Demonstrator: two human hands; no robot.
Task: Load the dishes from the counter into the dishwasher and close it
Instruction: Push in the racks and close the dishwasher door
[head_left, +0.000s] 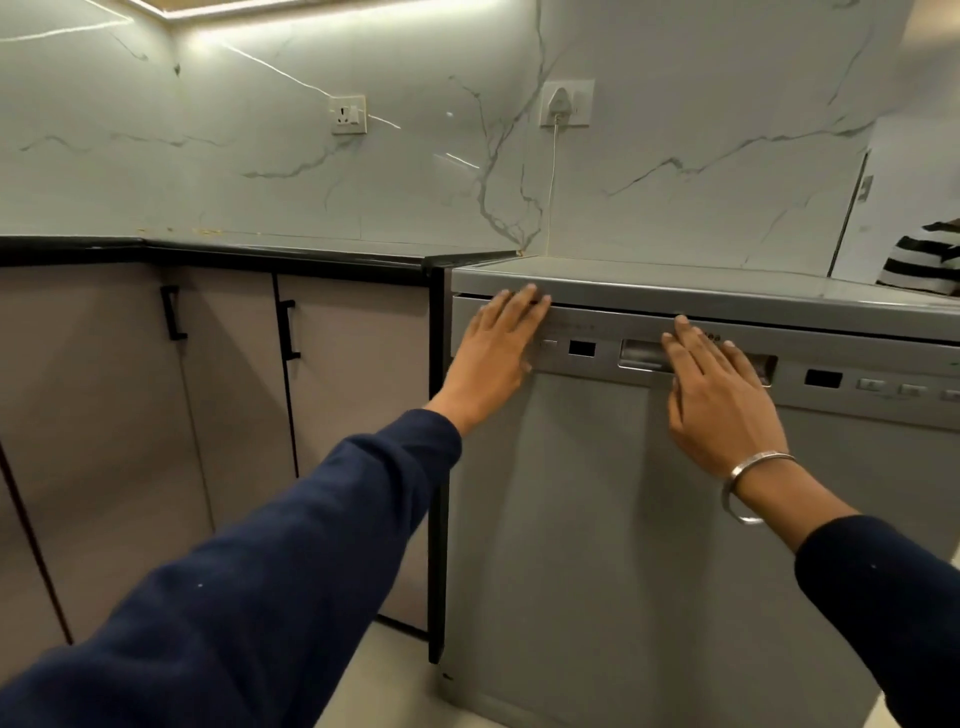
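1. My left hand (498, 343) lies flat with straight fingers against the top left corner of the dishwasher (623, 519) door, fingertips reaching the seam under its lid; it is released and grasps nothing.
2. My right hand (719, 395) presses flat on the control panel, fingers spread over the recessed door handle (641, 355), also released and holding nothing.
3. The dishwasher stands at 4 o'clock in my view, its door upright; a thin dark gap shows along the top edge at the left.
4. A steel bangle (748, 486) circles my right wrist, and dark blue sleeves (260, 597) cover both arms.
5. At 9 o'clock are beige cabinet doors (353, 389) with black handles, just beside the dishwasher, under the black-edged surface (285, 257).
6. At 12 o'clock, on the marble wall, a white plug (563, 104) sits in a socket and its cord drops behind the dishwasher top; a second socket (348, 114) is at 11 o'clock.
7. At 3 o'clock, a striped black-and-white cloth (924, 260) shows at the frame edge, beyond the dishwasher top.
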